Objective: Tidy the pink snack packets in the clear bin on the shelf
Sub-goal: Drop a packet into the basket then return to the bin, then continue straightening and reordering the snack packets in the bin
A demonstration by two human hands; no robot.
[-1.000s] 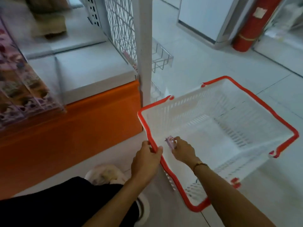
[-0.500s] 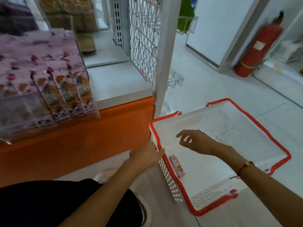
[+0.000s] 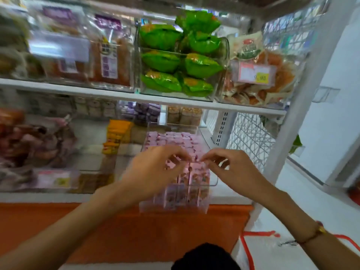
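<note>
- The picture is smeared by motion; print on the packaging and price tags cannot be read, and the left end of the shelves is the blurriest part.
- The left hand and right hand cover the middle of the clear bin, hiding the packets beneath them.
- The fingertips of both hands are pinched together over the bin, nearly meeting; whether either one actually grips a packet I cannot tell.
- The right wrist wears a thin bracelet.
- The pink snack packets stand upright in tight rows inside the bin, small pictures showing on their fronts through the clear front wall.
- The bin sits on the lower shelf, its front at the shelf edge above the orange base panel.
- On the shelf above, green bags fill another clear container.
- At the lower right, a white basket with a red rim is cut off by the frame.
</note>
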